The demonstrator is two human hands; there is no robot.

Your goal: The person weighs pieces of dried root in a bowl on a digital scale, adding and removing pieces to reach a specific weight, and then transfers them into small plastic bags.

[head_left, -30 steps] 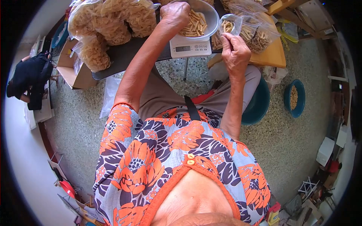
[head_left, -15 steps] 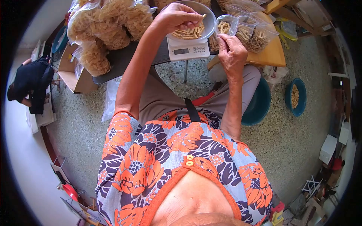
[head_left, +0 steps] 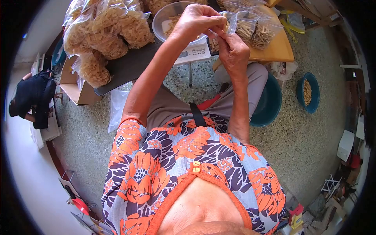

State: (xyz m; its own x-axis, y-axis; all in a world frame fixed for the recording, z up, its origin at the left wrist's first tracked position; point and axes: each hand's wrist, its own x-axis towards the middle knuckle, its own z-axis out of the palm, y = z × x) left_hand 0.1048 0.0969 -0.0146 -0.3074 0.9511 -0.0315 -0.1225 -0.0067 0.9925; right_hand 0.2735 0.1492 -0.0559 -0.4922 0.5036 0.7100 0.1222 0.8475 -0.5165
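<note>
My right hand (head_left: 234, 53) pinches the near edge of a small clear plastic bag (head_left: 230, 22) holding short tan sticks. My left hand (head_left: 197, 22) is closed at the same bag's edge, its fingertips against those of my right hand. Whether a stick is still between the left fingers is hidden. Below my left wrist, a clear plastic bowl (head_left: 157, 28) with more tan sticks stands on a white digital scale (head_left: 200, 54). My left forearm covers part of the bowl and the scale's display.
Bags of pale dried food (head_left: 111, 23) are piled at the left of the dark table (head_left: 131, 64). More stick-filled bags (head_left: 263, 36) lie on the yellow wooden surface (head_left: 280, 53). Teal basins (head_left: 270, 103) stand on the floor at right. A person in dark clothes (head_left: 33, 96) bends at far left.
My left hand has moved right from above the bowl, where it held one stick, to the small bag. My right hand still grips the bag. The view has shifted slightly.
</note>
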